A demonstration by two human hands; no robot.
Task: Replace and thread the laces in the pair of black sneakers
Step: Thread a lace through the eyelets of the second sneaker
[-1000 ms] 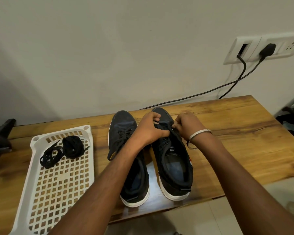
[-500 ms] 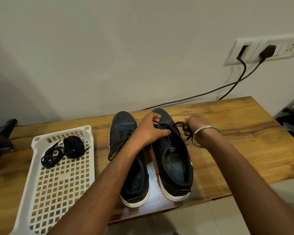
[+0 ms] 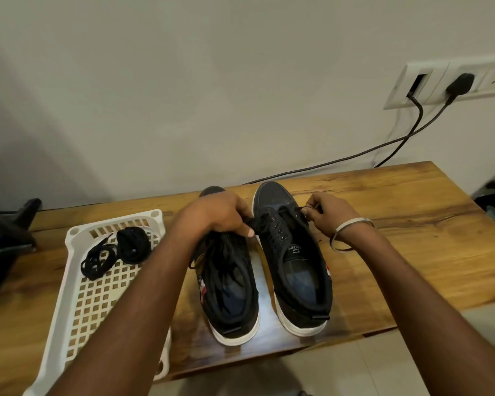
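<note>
Two black sneakers with white soles stand side by side on the wooden table (image 3: 412,238), toes toward the wall. The left sneaker (image 3: 229,292) has loose lace lying over its opening. On the right sneaker (image 3: 295,258) a black lace (image 3: 290,211) runs across the lowest eyelets near the toe. My left hand (image 3: 220,212) pinches that lace at the shoe's left edge. My right hand (image 3: 326,212) pinches the other lace end at the shoe's right side. A coiled black lace (image 3: 133,244) and a loose one (image 3: 97,260) lie in the white basket.
The white perforated plastic basket (image 3: 77,310) sits at the table's left front. Black cables (image 3: 355,155) run from the wall socket (image 3: 446,84) down behind the table. A dark object (image 3: 6,232) stands at the far left. Tiled floor shows below the table's front edge.
My left hand has shifted left off the right sneaker's toe and my right hand has drawn out to the right, pulling the lace taut across the lowest eyelets.
</note>
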